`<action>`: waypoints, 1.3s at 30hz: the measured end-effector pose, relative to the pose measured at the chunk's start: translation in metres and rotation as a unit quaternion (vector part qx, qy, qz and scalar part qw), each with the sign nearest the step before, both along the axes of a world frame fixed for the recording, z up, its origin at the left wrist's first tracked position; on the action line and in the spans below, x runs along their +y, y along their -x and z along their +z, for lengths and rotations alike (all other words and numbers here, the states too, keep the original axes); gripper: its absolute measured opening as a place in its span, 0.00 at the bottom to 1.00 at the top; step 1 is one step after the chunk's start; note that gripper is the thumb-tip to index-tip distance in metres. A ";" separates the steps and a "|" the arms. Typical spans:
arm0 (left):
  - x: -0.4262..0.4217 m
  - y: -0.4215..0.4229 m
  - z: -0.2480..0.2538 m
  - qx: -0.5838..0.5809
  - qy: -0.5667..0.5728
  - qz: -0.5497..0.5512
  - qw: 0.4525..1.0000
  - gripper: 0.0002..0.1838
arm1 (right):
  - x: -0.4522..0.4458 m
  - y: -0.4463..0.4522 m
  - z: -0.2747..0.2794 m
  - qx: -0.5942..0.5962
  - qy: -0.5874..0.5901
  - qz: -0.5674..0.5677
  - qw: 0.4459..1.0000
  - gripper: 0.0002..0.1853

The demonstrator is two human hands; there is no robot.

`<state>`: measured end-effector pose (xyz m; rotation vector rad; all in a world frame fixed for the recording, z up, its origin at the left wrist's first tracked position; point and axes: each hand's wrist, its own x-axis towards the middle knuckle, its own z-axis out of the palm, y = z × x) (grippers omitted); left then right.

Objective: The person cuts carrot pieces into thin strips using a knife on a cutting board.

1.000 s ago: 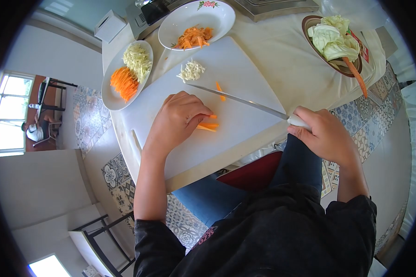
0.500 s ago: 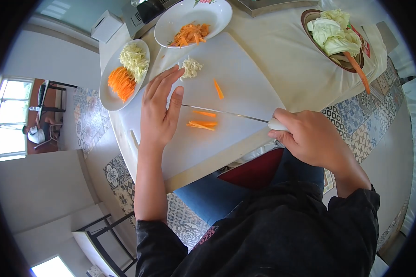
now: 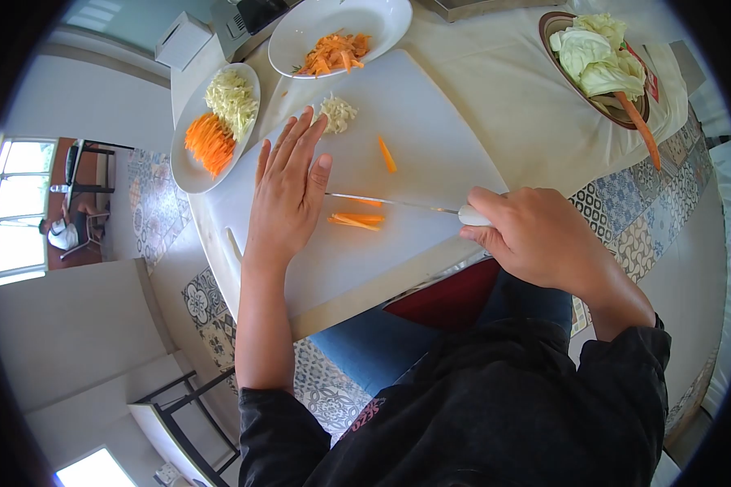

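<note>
My right hand point(image 3: 528, 235) is wrapped round the white handle of a knife point(image 3: 398, 202), whose blade points left across the white cutting board point(image 3: 430, 122). Fingers stretched out, my left hand point(image 3: 284, 191) is held flat over the board at the blade's far end; the blade's tip is hidden by it or touches it, I cannot tell which. Several carrot sticks point(image 3: 356, 221) lie just below the blade, one partly covered by it. Another carrot stick point(image 3: 387, 154) sits farther up the board. Beyond my left fingertips is a small heap of chopped pale vegetable point(image 3: 338, 114).
An oval plate point(image 3: 179, 166) at the left bears shredded carrot and shredded cabbage. At the back, a white bowl point(image 3: 398, 28) contains carrot peelings. A brown-rimmed bowl point(image 3: 547, 49) at the right has cabbage leaves and a carrot point(image 3: 640, 130) overhanging the table. Far left, a person point(image 3: 63, 233) sits.
My right hand and the knife have shifted slightly left. The left hand has turned flatter, its fingers pointing farther up. The carrot sticks stay about where they were.
</note>
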<state>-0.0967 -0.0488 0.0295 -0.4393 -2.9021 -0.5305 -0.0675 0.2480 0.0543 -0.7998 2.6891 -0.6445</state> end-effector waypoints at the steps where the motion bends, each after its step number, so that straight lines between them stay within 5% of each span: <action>1: 0.000 0.000 0.000 -0.001 -0.001 0.000 1.000 0.27 | 0.000 0.000 0.000 -0.001 0.002 -0.001 1.000 0.14; 28: -0.006 0.006 -0.012 -0.035 0.046 -0.023 0.998 0.28 | -0.007 -0.005 0.000 -0.018 -0.037 0.017 0.999 0.13; 37: -0.007 0.000 -0.005 -0.071 0.022 -0.044 0.996 0.30 | -0.011 -0.030 -0.007 0.060 -0.085 -0.008 0.995 0.11; 39: -0.006 0.002 -0.006 0.001 0.007 -0.045 0.999 0.27 | -0.009 -0.030 -0.007 0.086 -0.050 -0.008 0.995 0.09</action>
